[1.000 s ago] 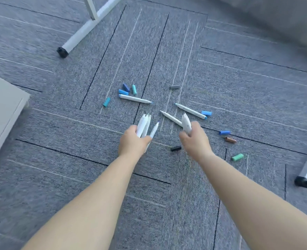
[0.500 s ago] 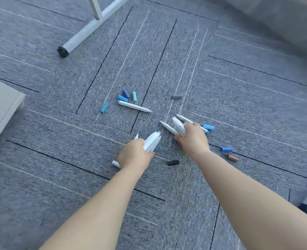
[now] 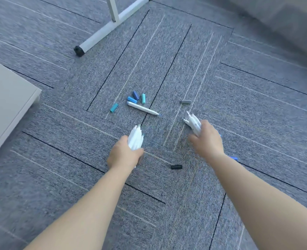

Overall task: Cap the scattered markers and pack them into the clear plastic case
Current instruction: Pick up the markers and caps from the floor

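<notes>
My left hand (image 3: 124, 154) grips a bundle of white uncapped markers (image 3: 135, 139) low over the carpet. A second bundle of white markers (image 3: 194, 123) is held in my right hand (image 3: 206, 139), to the right. One white marker (image 3: 142, 108) with a blue tip lies alone on the carpet beyond my hands. Loose caps lie around it: a dark blue cap (image 3: 135, 95), a light blue cap (image 3: 132, 99), a teal cap (image 3: 143, 98), another teal cap (image 3: 114, 107), a grey cap (image 3: 185, 101) and a black cap (image 3: 176, 167). No clear case is in view.
A white metal frame leg (image 3: 102, 36) with a black foot crosses the carpet at the back. A pale flat panel (image 3: 6, 105) lies at the left edge. A blue cap (image 3: 234, 158) peeks out beside my right forearm.
My right hand has picked up the two markers that lay in front of it and now holds them in its bundle. My left hand's bundle swung upright. The camera view shifted.
</notes>
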Tool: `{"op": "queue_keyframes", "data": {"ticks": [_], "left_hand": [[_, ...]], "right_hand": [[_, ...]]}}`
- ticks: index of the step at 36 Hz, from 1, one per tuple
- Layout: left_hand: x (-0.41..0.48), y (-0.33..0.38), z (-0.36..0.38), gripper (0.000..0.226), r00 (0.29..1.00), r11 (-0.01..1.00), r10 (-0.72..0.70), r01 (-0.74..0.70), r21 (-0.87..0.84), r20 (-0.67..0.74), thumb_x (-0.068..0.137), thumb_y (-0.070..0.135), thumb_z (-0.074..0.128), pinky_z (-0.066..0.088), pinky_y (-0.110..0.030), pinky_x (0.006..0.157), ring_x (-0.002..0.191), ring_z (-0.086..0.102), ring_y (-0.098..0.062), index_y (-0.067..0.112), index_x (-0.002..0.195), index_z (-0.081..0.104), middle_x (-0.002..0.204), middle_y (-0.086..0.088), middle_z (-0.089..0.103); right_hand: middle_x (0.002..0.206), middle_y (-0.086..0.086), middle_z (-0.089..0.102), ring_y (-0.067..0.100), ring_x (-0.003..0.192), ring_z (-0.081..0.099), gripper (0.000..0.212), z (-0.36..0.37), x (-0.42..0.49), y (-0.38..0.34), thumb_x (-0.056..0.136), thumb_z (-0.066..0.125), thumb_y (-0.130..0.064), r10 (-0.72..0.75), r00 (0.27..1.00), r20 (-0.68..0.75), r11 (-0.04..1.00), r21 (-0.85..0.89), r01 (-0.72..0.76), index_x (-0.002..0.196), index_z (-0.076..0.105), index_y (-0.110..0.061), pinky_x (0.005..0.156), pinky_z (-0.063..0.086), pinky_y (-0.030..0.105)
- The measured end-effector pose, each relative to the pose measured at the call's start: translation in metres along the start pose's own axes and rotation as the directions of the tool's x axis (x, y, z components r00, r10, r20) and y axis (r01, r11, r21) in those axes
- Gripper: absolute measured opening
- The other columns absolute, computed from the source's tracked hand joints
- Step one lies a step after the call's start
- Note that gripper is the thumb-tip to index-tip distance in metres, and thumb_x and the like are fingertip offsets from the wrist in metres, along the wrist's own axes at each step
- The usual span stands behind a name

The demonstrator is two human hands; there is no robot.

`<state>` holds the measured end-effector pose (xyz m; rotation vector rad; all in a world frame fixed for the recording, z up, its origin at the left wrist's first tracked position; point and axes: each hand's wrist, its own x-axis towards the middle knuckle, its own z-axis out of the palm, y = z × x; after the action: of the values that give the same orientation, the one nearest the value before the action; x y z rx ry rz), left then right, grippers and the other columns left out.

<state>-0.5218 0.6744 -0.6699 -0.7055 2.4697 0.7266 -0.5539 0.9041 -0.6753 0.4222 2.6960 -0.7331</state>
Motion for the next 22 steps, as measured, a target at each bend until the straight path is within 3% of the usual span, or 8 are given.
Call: {"op": "queue_keyframes", "data": {"ticks": [6,12,15,19,22], "left_hand": [[0.005,0.002,0.002,0.033,0.999,0.998,-0.032,0.032,0.056,0.011,0.076,0.041,0.073,0.039,-0.028,0.057,0.076,0.055,-0.023,0.02,0.093,0.054,0.087,0.0,0.057],[0.005,0.005,0.003,0.021,0.998,0.997,-0.057,0.056,0.044,0.015,0.078,0.036,0.071,0.038,-0.024,0.052,0.062,0.052,-0.013,0.025,0.089,0.056,0.073,0.008,0.053],[0.004,0.007,0.001,0.02,0.999,0.999,-0.042,0.042,0.021,0.028,0.078,0.036,0.069,0.043,-0.026,0.054,0.066,0.055,-0.016,0.025,0.09,0.057,0.074,0.008,0.054],[0.005,0.01,0.0,0.023,0.997,0.976,0.0,0.017,-0.216,0.078,0.079,0.033,0.073,0.054,-0.036,0.068,0.075,0.06,-0.021,0.02,0.089,0.057,0.082,0.002,0.061],[0.008,0.014,-0.005,0.026,0.994,0.938,0.041,-0.004,-0.347,0.099,0.081,0.033,0.072,0.045,-0.028,0.059,0.073,0.057,-0.013,0.02,0.097,0.056,0.083,0.005,0.06]], "right_hand": [[0.094,0.006,0.056,0.027,0.084,0.056,0.025,-0.004,0.012,0.015,0.085,0.068,-0.026,0.061,0.998,-0.033,0.997,-0.054,-0.063,0.1,0.052,-0.014,0.074,0.051,0.044],[0.093,0.005,0.051,0.026,0.085,0.053,0.019,-0.003,0.018,0.019,0.088,0.061,-0.024,0.015,0.999,-0.045,0.99,-0.141,-0.021,0.101,0.056,-0.01,0.075,0.05,0.042],[0.093,0.007,0.052,0.026,0.084,0.053,0.018,-0.005,0.02,0.016,0.089,0.059,-0.025,-0.006,0.999,-0.033,0.984,-0.178,0.0,0.095,0.056,-0.008,0.073,0.051,0.043],[0.098,0.006,0.048,0.025,0.087,0.05,0.025,-0.005,0.018,0.007,0.089,0.061,-0.031,-0.069,0.997,-0.014,0.995,-0.071,0.068,0.099,0.057,-0.009,0.078,0.048,0.042],[0.099,0.006,0.05,0.026,0.086,0.051,0.023,0.0,0.015,-0.006,0.09,0.059,-0.03,-0.111,0.994,0.015,0.992,0.054,0.11,0.097,0.056,-0.008,0.077,0.048,0.043]]}}
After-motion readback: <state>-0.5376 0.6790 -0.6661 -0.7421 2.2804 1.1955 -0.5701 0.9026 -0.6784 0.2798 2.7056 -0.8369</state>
